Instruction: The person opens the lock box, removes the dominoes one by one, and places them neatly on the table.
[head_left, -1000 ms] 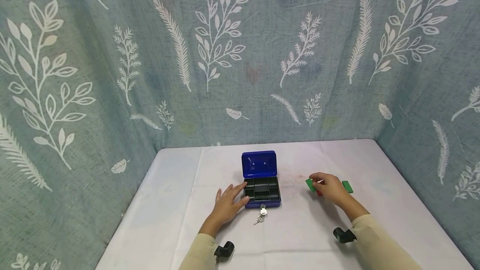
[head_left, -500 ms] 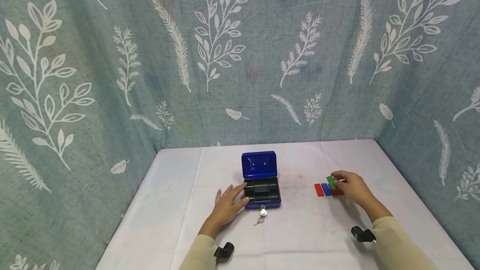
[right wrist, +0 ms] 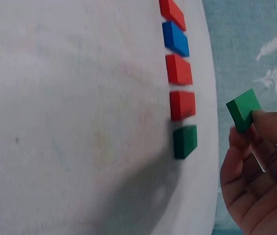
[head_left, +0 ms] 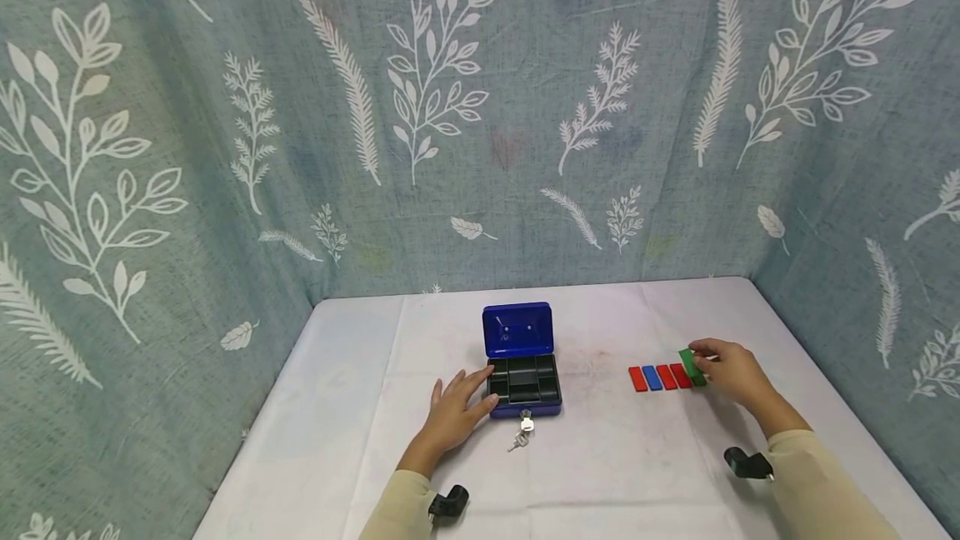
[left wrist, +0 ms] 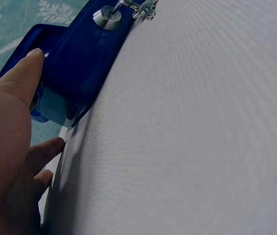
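Observation:
In the head view, a small blue cash box (head_left: 526,410) stands with its lid (head_left: 517,330) up, showing a black compartment tray (head_left: 523,377). My left hand (head_left: 450,415) has its fingers spread at the box's left side, index finger and thumb on its edge. My right hand (head_left: 733,375) pinches a green wooden block (right wrist: 246,108) between thumb and fingers. That block is raised over the right end of a row: a red block (right wrist: 179,70) among other red ones, a blue block (right wrist: 175,39), and a second green block (right wrist: 185,142) lying at the end.
Keys (head_left: 519,438) hang from the lock at the front of the box. White cloth (head_left: 585,473) covers the table, and a leaf-patterned curtain (head_left: 510,107) closes off the back and both sides. A black wrist camera (head_left: 748,463) sits at the right sleeve.
My right hand has carried the green block rightward along the row, from its left end to its right end, uncovering the blocks below. The left hand and the box have stayed put.

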### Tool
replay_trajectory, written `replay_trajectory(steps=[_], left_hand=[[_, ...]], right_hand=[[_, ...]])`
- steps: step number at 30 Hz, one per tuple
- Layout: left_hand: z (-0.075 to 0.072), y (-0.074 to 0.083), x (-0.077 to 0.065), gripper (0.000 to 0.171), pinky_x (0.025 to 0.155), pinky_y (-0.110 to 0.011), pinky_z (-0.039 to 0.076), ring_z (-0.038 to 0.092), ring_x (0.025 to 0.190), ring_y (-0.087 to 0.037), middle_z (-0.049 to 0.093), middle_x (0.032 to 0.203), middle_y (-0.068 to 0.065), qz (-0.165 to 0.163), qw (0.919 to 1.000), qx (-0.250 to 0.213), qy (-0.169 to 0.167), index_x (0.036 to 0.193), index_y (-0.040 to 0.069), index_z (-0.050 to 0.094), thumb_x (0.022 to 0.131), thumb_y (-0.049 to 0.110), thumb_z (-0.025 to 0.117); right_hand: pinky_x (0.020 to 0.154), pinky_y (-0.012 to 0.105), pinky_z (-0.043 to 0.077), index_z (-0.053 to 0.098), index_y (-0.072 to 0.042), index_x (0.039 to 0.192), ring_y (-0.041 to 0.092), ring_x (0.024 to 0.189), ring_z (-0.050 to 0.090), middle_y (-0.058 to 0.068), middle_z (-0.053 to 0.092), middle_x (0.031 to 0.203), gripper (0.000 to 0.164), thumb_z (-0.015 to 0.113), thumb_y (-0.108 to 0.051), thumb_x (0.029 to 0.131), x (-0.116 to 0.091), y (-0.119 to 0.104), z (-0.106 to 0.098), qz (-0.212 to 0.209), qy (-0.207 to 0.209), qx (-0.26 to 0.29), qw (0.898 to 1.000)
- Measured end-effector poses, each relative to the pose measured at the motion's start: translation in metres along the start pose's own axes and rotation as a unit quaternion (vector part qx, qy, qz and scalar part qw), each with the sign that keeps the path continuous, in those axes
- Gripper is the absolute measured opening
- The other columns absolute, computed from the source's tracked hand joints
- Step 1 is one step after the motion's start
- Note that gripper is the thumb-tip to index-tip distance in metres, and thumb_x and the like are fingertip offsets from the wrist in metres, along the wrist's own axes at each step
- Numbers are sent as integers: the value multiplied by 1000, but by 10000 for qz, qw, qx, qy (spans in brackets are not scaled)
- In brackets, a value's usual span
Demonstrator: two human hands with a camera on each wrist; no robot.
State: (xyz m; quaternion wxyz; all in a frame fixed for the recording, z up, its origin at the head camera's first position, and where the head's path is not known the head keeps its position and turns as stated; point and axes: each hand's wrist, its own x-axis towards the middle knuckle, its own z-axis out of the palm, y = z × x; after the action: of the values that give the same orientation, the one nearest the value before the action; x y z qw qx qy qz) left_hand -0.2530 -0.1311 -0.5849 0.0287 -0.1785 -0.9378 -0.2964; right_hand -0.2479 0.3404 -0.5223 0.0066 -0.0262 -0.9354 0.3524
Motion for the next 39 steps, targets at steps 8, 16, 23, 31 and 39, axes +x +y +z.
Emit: replay_trajectory(steps=[8,16,23,31,39], left_hand=[[1,-2,1,62,111,-62,-1,28,142,-33,45,148,5,23,10000,-8,-13,148,34,41,94,65,43],[1,0,0,63,111,-62,-1,27,142,-32,46,147,5,-86,9999,-11,-78,148,34,41,93,66,44],[0,1,0,64,111,-62,-1,27,142,-32,45,147,5,-108,9999,-3,-98,149,34,41,93,66,44],[-2,1,0,63,111,-63,0,27,142,-32,46,147,5,-43,10000,-52,-50,148,34,41,94,65,44],[-2,1,0,64,112,-61,-3,26,143,-31,44,148,6,-105,9998,-25,-144,149,35,40,94,66,42]], right_hand=[[73,46,55,59,8,122,41,100,59,26,62,113,30,60,-8,96,-3,15,-7,-83,191,-80,9998],[75,49,51,60,9,121,42,101,58,28,62,113,30,60,-7,95,-2,26,-13,8,88,-269,9996],[78,52,50,60,9,121,43,103,57,29,61,114,30,59,-7,96,2,33,-14,116,64,-352,9993],[86,60,44,57,12,121,49,109,52,33,57,117,30,57,-4,95,2,33,-8,304,160,-440,9984],[93,61,40,55,12,122,49,113,49,35,53,122,30,52,-1,96,6,34,-1,711,189,-486,9961]])
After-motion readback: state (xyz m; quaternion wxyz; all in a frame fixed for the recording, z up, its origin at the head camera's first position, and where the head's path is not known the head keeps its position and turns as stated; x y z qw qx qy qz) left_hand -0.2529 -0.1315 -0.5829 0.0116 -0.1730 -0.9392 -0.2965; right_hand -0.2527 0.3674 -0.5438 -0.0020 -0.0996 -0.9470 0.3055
